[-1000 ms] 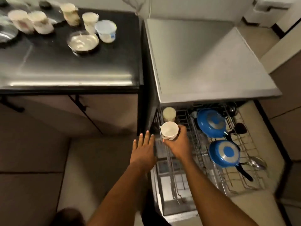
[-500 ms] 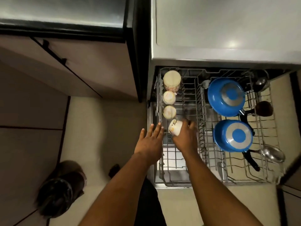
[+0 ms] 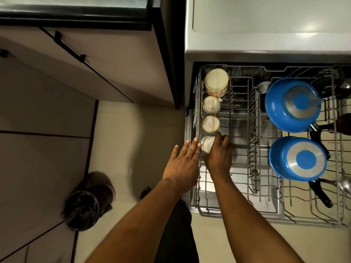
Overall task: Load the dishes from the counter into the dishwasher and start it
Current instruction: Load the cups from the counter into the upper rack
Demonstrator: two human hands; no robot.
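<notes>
The right hand (image 3: 218, 160) curls round a white cup (image 3: 207, 146), tilted over at the near end of the left-hand row in the dishwasher rack (image 3: 197, 188), just beside the nearest of three upturned cups (image 3: 210, 123). The left hand (image 3: 182, 164) is flat, fingers straight, holding nothing, at the rack's left rim. The cup should probably be seated fully mouth-down, clear of its neighbour, before the hand lets go.
</notes>
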